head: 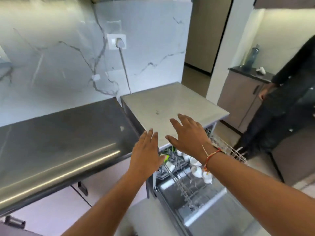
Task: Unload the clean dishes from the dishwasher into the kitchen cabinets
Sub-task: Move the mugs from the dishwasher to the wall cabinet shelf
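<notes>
Wall (51, 48): white marble, grey veins, far left.
Socket (116, 41): far centre; I see a plug in it, cord (125, 70) hanging down.
Countertop (59, 142): steel, near left.
Bystander (281, 108): dark clothes, right.
Bottle (252, 57): blue, far right on a dark ledge (247, 73), small white object (260, 70) beside it.

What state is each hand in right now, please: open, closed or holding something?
Left hand: open, fingers straight, holding nothing.
Right hand: open, fingers spread, holding nothing.

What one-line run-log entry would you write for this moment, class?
left hand: open, empty | right hand: open, empty | dishwasher rack: pulled out, white cups inside | dishwasher door: open
</notes>
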Demonstrator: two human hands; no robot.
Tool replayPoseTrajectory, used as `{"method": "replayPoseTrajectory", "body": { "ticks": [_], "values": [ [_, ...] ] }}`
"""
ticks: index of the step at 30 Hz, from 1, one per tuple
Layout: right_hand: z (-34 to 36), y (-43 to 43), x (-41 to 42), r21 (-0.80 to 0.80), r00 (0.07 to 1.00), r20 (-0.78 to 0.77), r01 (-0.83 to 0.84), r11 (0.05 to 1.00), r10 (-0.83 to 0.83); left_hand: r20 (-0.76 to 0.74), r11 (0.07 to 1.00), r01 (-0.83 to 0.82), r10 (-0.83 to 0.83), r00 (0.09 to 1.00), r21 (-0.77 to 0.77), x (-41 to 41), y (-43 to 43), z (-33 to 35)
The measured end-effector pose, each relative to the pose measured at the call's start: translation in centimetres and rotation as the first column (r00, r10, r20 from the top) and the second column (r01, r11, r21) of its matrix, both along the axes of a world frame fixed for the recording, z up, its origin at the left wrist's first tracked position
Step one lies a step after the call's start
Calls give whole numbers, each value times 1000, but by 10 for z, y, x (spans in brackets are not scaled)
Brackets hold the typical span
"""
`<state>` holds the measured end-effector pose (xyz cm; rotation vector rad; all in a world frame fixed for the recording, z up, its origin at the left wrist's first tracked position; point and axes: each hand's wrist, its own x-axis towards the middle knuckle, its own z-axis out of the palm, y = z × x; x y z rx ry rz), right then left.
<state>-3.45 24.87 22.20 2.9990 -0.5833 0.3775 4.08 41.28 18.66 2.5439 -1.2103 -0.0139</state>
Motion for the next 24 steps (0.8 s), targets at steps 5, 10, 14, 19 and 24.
{"method": "replayPoseTrajectory", "body": {
  "ticks": [5,10,14,19,24],
  "values": [
    [-58,-18,-75,187,975,-117,206,961,-186,-203,992,124,-116,972,28,-64,-15,-64],
    [-118,-31,-142,392,907,-190,421,818,-376,-364,975,195,-145,920,105,-102,-38,-103],
    [-156,-51,-178,497,860,-229,505,705,-455,-425,960,211,-116,898,182,-109,-64,-129],
    [-194,-81,-182,571,823,-236,547,612,-516,-422,936,227,-98,901,268,-89,-114,-161],
    [-252,-114,-157,593,809,-279,569,569,-518,-451,923,250,-97,887,293,-61,-183,-216]
  ]
}}
